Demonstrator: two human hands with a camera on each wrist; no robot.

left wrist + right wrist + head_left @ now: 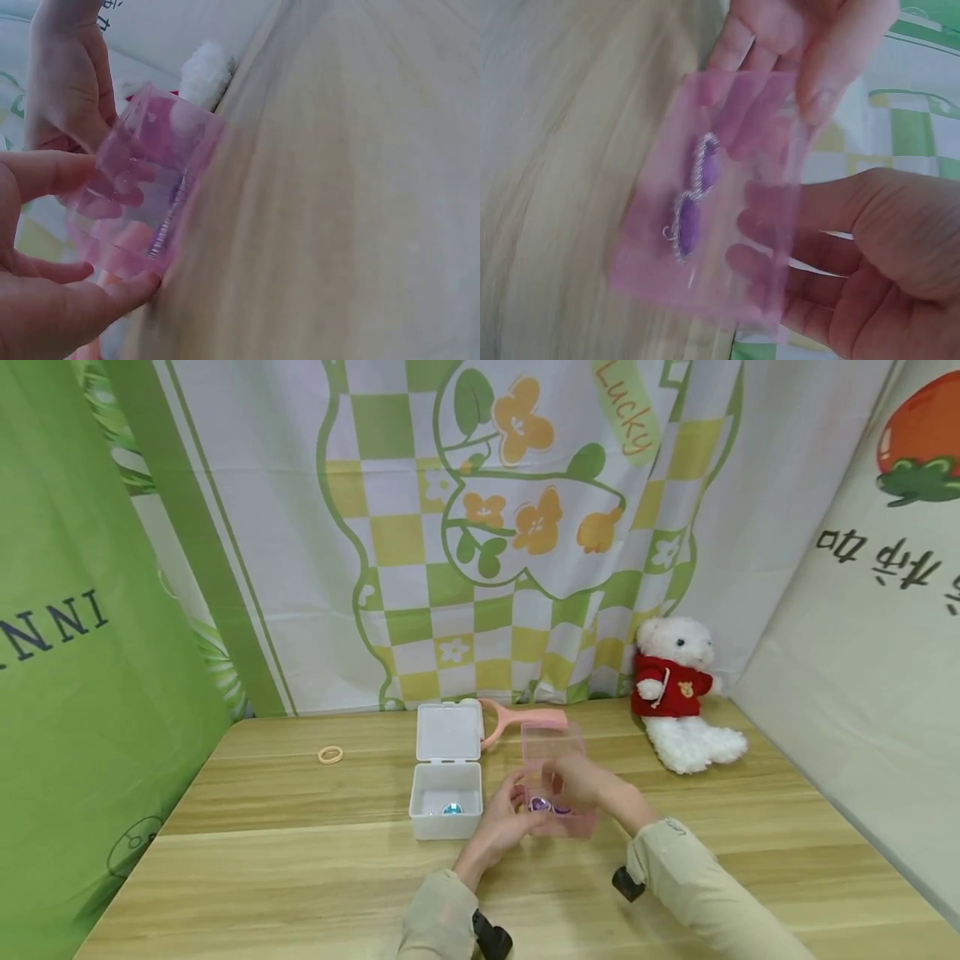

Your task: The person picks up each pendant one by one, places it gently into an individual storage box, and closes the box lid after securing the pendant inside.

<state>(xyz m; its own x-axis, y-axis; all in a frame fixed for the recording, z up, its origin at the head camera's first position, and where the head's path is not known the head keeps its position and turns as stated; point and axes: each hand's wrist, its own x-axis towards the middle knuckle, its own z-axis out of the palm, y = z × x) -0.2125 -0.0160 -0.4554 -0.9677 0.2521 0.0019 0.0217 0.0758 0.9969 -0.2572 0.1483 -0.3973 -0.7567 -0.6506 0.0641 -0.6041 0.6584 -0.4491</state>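
A see-through pink box [570, 825] stands on the table with its lid [551, 742] raised. My left hand [504, 817] holds the box's left side, thumb and fingers on its walls. From the right, my right hand [581, 781] reaches in under the lid; its fingertips show through the pink plastic in the right wrist view, and I see nothing between them. Two purple gems with silvery beaded rims, a left one [539, 804] and a right one [561, 809], lie in the box. In the right wrist view the purple gems [688, 221] are apart from the right fingers.
Left of the pink box is a white box [446, 828], lid up, with a blue gem [452, 808] inside. A pink-handled round item [536, 718] lies behind. An orange ring [330, 755] is farther left; a white plush toy [678, 693] in red sits at the back right.
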